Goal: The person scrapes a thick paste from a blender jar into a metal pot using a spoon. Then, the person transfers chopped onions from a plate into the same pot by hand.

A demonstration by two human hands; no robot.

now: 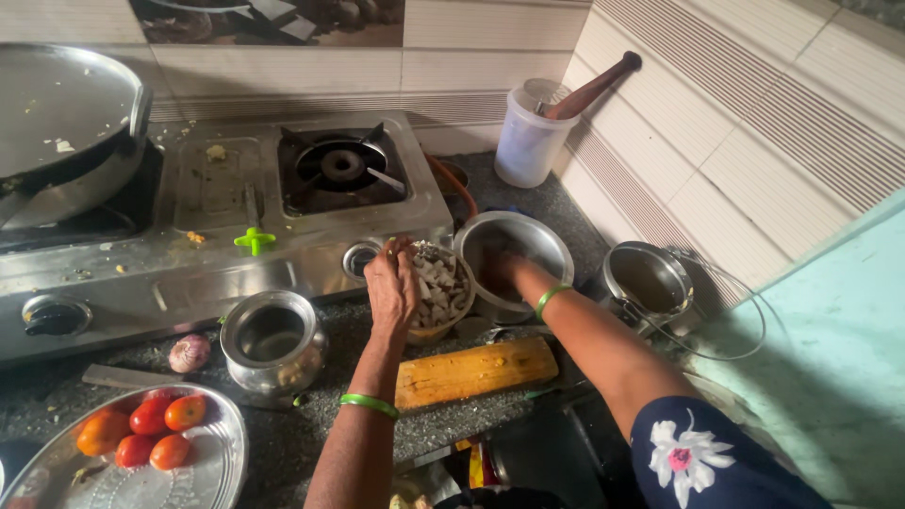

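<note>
Left hand (391, 287) resting on a bowl of chopped white pieces (439, 290) beside the stove (217, 236), fingers curled over its rim, right hand (500, 269) inside a steel pot (514, 247) on the counter (283, 434), grip hidden

One packet in my view – no screens, no signs

From where I watch, the only package is a small crumpled packet (481, 466) at the bottom edge of the frame, below the counter edge and just under the wooden board (474, 372), well below the left hand (391, 287). It shows red and yellow patches with a pale strip, and it stands roughly upright in shadow – most of it is hidden, so I cannot tell its full shape. I cannot make out any label on the white plastic tub (525, 141) by the tiled wall, whose side looks plain from here.
</note>
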